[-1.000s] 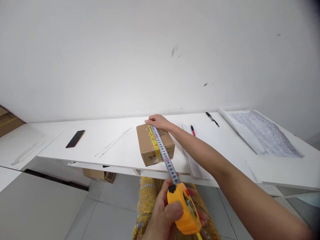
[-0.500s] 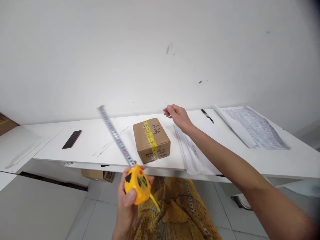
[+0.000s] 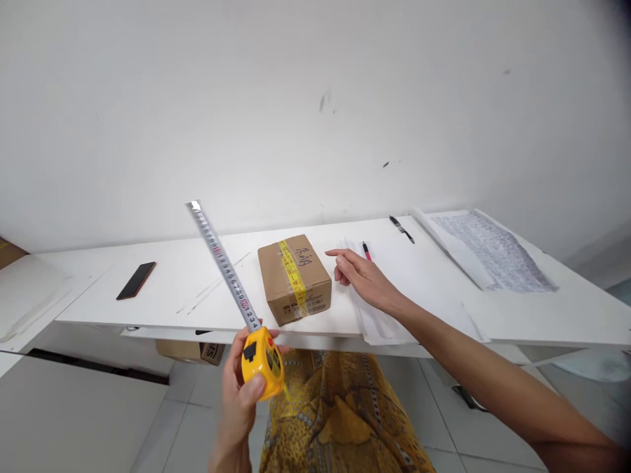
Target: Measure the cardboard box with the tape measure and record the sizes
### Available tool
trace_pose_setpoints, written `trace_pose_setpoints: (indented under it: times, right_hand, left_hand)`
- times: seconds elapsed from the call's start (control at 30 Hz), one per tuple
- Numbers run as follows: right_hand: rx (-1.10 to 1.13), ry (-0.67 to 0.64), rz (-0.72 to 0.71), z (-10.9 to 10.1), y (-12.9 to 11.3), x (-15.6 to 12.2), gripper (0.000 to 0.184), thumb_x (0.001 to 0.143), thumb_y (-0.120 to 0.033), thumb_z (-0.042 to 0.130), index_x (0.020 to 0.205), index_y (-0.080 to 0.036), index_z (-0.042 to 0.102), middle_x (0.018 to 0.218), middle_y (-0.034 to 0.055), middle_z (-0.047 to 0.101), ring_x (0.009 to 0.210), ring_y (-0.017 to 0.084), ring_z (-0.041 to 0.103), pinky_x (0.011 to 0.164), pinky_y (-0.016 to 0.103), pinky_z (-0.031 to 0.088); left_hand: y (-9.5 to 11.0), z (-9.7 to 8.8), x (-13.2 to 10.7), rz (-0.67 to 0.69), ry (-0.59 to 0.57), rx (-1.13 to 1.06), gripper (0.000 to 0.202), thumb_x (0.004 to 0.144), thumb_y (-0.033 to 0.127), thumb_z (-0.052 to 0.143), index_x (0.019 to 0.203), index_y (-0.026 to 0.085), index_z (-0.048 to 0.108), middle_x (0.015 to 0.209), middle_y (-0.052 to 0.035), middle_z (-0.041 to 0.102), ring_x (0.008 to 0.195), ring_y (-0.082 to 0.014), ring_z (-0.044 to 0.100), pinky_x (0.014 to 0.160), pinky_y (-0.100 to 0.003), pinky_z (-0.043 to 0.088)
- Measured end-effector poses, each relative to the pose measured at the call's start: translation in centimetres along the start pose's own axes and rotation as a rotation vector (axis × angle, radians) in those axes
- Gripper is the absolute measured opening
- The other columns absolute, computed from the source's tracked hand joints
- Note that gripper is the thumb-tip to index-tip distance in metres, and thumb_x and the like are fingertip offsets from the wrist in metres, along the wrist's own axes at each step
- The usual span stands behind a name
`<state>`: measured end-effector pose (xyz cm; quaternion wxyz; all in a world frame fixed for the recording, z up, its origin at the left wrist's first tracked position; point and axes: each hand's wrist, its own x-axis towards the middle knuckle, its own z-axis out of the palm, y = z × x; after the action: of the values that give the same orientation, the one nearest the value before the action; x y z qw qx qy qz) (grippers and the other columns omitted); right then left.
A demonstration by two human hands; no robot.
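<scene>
— Right grip [image 3: 363, 277] has dropped from the counter's far edge to just right of the cardboard box [image 3: 294, 279]. The tape measure [image 3: 263, 360] has swung off the box.
— Can you read the box?
— No, the scrawl on top is too small. Below the left grip [image 3: 239, 397] the wrist is cut off. A second carton [image 3: 192, 348] under the counter [image 3: 172, 289] is half hidden.
— Where's the tape measure?
— Its yellow case is clasped in the left grip, before the counter's near edge. It sits well left of the right grip and clear of the box.
— And the blade [image 3: 224, 266]?
— Out stiff. Its long axis runs from the case up and away to the left, tip in the air.
— Right grip?
— Slack, nothing in it, forefinger aimed at the box. Whether it touches, I can't tell.
</scene>
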<state>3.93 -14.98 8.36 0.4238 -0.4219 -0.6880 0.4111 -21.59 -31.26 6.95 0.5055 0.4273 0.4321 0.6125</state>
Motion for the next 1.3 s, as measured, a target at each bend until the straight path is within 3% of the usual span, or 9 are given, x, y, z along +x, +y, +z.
trace_pose_setpoints:
  times: [0.13, 0.23, 0.3, 0.43, 0.63, 0.8, 0.97, 1.1, 1.3]
  right_hand:
    - [0.157, 0.091, -0.033, -0.8, -1.5, -0.2, 0.050, 0.095, -0.058, 0.041, 0.125, -0.022, 0.059, 0.093, 0.0062, 0.066, 0.074, 0.016, 0.059, 0.071, 0.032, 0.051]
    - [0.266, 0.111, -0.038, -1.7, -2.6, -0.4, 0.051, 0.095, -0.058, 0.044, 0.132, -0.025, 0.055, 0.106, 0.0080, 0.067, 0.076, 0.016, 0.060, 0.070, 0.033, 0.051]
    - [0.261, 0.053, -0.052, -2.2, -3.1, -0.5, 0.047, 0.093, -0.056, 0.049, 0.125, -0.025, 0.062, 0.103, 0.0073, 0.069, 0.078, 0.017, 0.060, 0.072, 0.034, 0.050]
    - [0.178, -0.055, -0.043, -2.7, -3.3, -0.5, 0.039, 0.087, -0.054, 0.059, 0.094, -0.019, 0.073, 0.074, 0.0033, 0.062, 0.065, 0.014, 0.054, 0.066, 0.031, 0.045]
    - [0.127, -0.100, -0.009, -1.4, -3.1, 1.0, 0.035, 0.089, -0.049, 0.055, 0.088, -0.018, 0.070, 0.066, -0.0001, 0.055, 0.059, 0.011, 0.047, 0.058, 0.028, 0.039]
    - [0.008, -0.110, 0.059, 0.3, -2.2, 2.5, 0.031, 0.091, -0.046, 0.048, 0.086, -0.020, 0.064, 0.061, -0.0017, 0.053, 0.058, 0.012, 0.047, 0.055, 0.027, 0.034]
    - [-0.172, -0.133, 0.064, 1.0, -1.2, 2.7, 0.035, 0.094, -0.047, 0.041, 0.113, -0.024, 0.059, 0.062, -0.0021, 0.056, 0.060, 0.016, 0.052, 0.059, 0.029, 0.036]
    - [-0.241, -0.195, 0.058, 1.3, -1.0, 2.7, 0.048, 0.095, -0.058, 0.038, 0.133, -0.030, 0.049, 0.078, 0.0024, 0.066, 0.072, 0.020, 0.058, 0.065, 0.032, 0.040]
    - [-0.118, -0.202, 0.082, 1.8, -0.3, 2.6, 0.055, 0.094, -0.062, 0.042, 0.138, -0.030, 0.045, 0.090, 0.0043, 0.070, 0.082, 0.022, 0.062, 0.074, 0.036, 0.046]
  left_hand:
    - [2.5, -2.0, -1.6, -0.353, -0.416, -0.038, 0.075, 0.060, 0.053, 0.084, 0.124, 0.021, 0.062, 0.105, -0.0106, 0.067, 0.080, -0.0245, 0.066, 0.070, -0.033, 0.052]
    - [2.3, -3.9, -2.3, -0.551, -0.582, -0.006, 0.079, 0.054, 0.048, 0.088, 0.124, 0.022, 0.064, 0.101, -0.0092, 0.067, 0.079, -0.0219, 0.064, 0.071, -0.032, 0.051]
    - [1.8, -5.3, -2.3, -0.565, -0.610, 0.002, 0.083, 0.054, 0.046, 0.089, 0.129, 0.023, 0.061, 0.103, -0.0101, 0.068, 0.079, -0.0217, 0.064, 0.070, -0.032, 0.051]
    - [2.4, -8.0, -0.6, -0.470, -0.602, -0.033, 0.081, 0.058, 0.044, 0.084, 0.132, 0.019, 0.060, 0.105, -0.0122, 0.069, 0.076, -0.0201, 0.063, 0.067, -0.029, 0.052]
    - [8.6, -10.8, 6.6, -0.342, -0.664, 0.146, 0.068, 0.069, 0.038, 0.073, 0.132, 0.016, 0.059, 0.112, -0.0161, 0.069, 0.080, -0.0209, 0.063, 0.064, -0.027, 0.052]
    - [12.3, -11.2, 12.4, -0.403, -0.630, 0.277, 0.067, 0.068, 0.041, 0.067, 0.128, 0.010, 0.061, 0.106, -0.0163, 0.071, 0.062, -0.0149, 0.060, 0.056, -0.024, 0.050]
    - [11.8, -11.6, 15.4, -0.481, -0.695, 0.278, 0.062, 0.069, 0.043, 0.063, 0.121, 0.009, 0.066, 0.105, -0.0179, 0.072, 0.063, -0.0173, 0.062, 0.048, -0.023, 0.048]
    - [10.6, -11.7, 16.3, -0.460, -0.731, 0.255, 0.059, 0.071, 0.040, 0.059, 0.119, 0.007, 0.066, 0.109, -0.0195, 0.070, 0.063, -0.0170, 0.062, 0.049, -0.023, 0.048]
    - [9.0, -10.9, 16.4, -0.461, -0.768, 0.252, 0.062, 0.072, 0.041, 0.057, 0.125, 0.009, 0.061, 0.107, -0.0191, 0.071, 0.056, -0.0166, 0.062, 0.049, -0.026, 0.046]
